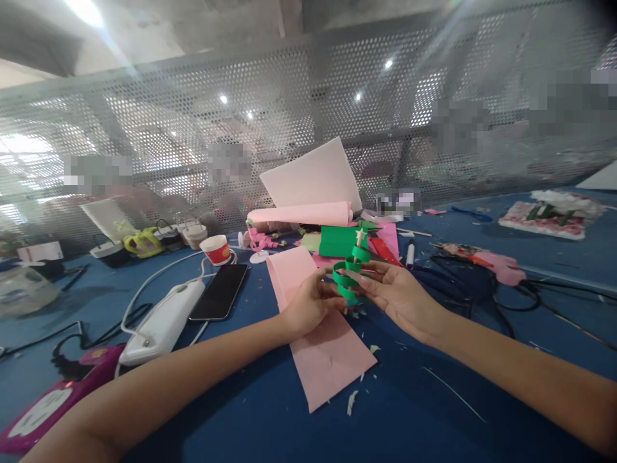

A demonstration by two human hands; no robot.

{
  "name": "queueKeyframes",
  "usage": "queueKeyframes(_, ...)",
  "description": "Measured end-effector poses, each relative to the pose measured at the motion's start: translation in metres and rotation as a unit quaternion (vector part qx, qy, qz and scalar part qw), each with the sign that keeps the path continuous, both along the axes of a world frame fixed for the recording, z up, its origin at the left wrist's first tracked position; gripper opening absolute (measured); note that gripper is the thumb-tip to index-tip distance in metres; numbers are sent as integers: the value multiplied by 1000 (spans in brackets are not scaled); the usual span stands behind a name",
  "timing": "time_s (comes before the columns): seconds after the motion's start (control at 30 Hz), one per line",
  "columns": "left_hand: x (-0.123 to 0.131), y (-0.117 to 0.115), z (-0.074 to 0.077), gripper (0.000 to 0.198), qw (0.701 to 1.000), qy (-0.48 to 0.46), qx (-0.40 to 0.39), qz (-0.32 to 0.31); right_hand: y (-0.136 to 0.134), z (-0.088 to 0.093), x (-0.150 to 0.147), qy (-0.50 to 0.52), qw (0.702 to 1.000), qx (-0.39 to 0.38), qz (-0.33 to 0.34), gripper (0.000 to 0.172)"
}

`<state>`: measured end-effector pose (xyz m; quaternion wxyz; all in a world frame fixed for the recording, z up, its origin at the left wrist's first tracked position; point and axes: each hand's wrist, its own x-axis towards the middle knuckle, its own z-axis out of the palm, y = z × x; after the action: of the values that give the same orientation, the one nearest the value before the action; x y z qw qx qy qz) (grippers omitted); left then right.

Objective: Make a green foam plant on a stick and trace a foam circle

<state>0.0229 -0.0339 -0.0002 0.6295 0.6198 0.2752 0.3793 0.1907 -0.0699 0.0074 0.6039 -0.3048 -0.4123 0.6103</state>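
Between my two hands stands a small green spiral paper tree (346, 281), wound around a thin stick with a pale star (360, 236) on its tip. My left hand (311, 302) grips the spiral's lower left side with bent fingers. From the right, my right hand (398, 292) pinches the green strip with thumb and fingertips. Under my left hand lies a long pink sheet (332, 363), its far end curled over. Green sheets (337, 242) lie just behind the tree.
A phone (220, 292), a white power strip (164, 321) and a red paper cup (216, 249) are on the left. To the right lie a pink glue gun (501, 263), its cables and a marker (410, 253). A pink roll (301, 213) sits before the perforated metal screen (289, 116).
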Motion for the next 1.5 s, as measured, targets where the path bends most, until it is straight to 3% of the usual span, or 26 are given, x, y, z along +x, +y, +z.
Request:
queueKeyframes(0.37,0,1,-2,52,1000,-2,13,-11,-4,3,-1,-14,999,24,42,33)
queueKeyframes(0.7,2,0,0,88,997,-70,-27,8,1,2,7,-37,998,29,-29,44)
queueKeyframes(0.87,-2,3,-4,91,999,-18,-2,32,-1,2,7,-62,997,34,-30,45)
queueKeyframes(1.03,-2,0,2,90,998,5,8,69,-2,-1,3,-83,994,68,-3,51)
queueKeyframes(1.23,1,-2,5,94,998,-18,-10,63,3,-12,4,-85,993,76,-25,49)
queueKeyframes(1.5,-1,-3,6,93,999,-8,-4,38,-4,-2,0,-105,991,77,-29,35)
